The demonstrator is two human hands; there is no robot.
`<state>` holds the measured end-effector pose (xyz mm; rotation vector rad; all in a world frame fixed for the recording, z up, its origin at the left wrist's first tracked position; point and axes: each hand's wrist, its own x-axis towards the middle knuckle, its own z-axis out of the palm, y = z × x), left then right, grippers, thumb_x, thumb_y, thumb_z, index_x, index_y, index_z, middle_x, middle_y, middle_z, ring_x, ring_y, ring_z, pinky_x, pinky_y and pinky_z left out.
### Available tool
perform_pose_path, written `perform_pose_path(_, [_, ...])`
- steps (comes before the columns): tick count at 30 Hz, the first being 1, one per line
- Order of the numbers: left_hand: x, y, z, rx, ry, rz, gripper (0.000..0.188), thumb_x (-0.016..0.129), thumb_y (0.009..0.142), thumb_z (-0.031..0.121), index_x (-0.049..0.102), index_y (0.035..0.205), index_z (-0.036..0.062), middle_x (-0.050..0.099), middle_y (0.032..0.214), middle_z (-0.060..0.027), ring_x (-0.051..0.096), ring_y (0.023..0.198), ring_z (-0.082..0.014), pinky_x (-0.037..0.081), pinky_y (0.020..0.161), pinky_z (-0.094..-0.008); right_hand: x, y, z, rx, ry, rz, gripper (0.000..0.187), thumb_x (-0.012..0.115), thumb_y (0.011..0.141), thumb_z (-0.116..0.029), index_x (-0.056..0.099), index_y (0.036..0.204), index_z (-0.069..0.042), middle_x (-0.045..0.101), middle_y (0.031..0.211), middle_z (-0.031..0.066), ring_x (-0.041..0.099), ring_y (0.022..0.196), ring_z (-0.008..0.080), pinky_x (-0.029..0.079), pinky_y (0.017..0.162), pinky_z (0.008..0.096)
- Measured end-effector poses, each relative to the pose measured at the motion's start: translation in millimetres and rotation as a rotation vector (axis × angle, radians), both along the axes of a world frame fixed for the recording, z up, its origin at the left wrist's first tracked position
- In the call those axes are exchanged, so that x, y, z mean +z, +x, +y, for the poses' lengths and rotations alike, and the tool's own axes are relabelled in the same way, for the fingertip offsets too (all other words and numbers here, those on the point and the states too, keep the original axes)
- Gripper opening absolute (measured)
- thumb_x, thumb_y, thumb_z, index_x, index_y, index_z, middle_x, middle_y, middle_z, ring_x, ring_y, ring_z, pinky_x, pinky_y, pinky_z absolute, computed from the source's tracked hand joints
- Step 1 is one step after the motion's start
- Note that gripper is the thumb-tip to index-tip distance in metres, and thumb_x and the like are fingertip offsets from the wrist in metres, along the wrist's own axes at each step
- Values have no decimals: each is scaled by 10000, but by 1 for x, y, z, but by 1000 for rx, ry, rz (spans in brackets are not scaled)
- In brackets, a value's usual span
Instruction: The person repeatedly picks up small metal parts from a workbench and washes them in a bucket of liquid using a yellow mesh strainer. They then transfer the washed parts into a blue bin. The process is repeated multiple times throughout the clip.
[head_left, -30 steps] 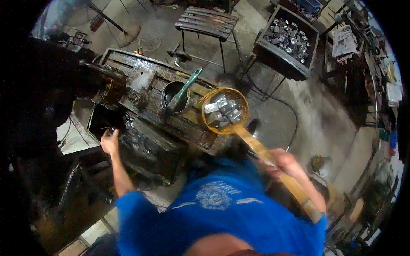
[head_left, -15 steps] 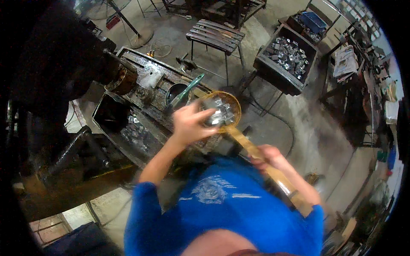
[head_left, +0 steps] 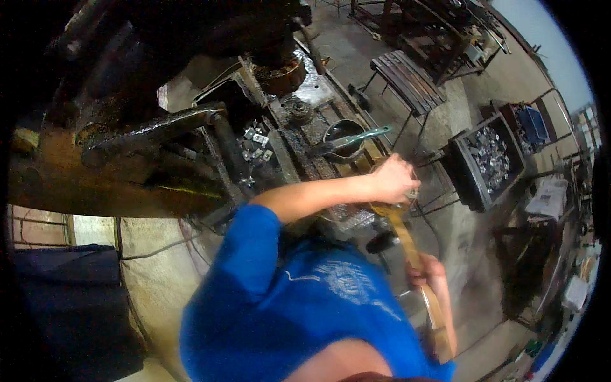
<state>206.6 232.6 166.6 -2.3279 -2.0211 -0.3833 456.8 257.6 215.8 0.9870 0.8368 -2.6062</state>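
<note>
A round yellow wire strainer (head_left: 384,209) with a long flat wooden handle (head_left: 406,240) is in front of my body. My right hand (head_left: 428,270) is closed around the handle partway along, and the handle's end runs down along my forearm. Reaching across from the left, my left hand (head_left: 394,180) is over the strainer bowl with its fingers curled down. It covers most of the bowl, and what its fingers grip is hidden. A brush with a green handle (head_left: 366,136) lies across a round dark pot (head_left: 347,153) just beyond my left wrist.
An oily machine bed (head_left: 313,130) stands ahead, beside a tray of small metal parts (head_left: 256,153). To the right is a black bin (head_left: 466,170) of similar metal parts (head_left: 489,156). Farther off are a slatted stool (head_left: 407,79), a blue crate (head_left: 533,122) and newspapers (head_left: 548,196).
The view has swung left, so the surroundings sit farther right. My left hand has curled over the strainer and hides the silvery metal parts seen in it before. My right hand still grips the handle.
</note>
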Motion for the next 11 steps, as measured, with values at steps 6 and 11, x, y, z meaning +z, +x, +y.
perform_pose_path(6, [39, -76, -91, 205, 385, -537, 276, 645, 690, 210, 612, 924, 67, 605, 792, -91, 588, 720, -206, 456, 645, -299, -5, 3, 4, 0, -26, -121, 289, 503, 634, -174, 476, 883, -31, 386, 575, 26, 331, 384, 87, 301, 328, 251])
perform_pose_path(11, [-32, -220, -208, 1258, 165, -459, 356, 618, 704, 206, 577, 1022, 52, 616, 900, -155, 608, 817, -269, 464, 740, -361, 3, -9, -10, -1, 71, -82, 381, 534, 752, -391, 497, 874, -32, 343, 518, 4, 290, 351, 64, 209, 291, 192])
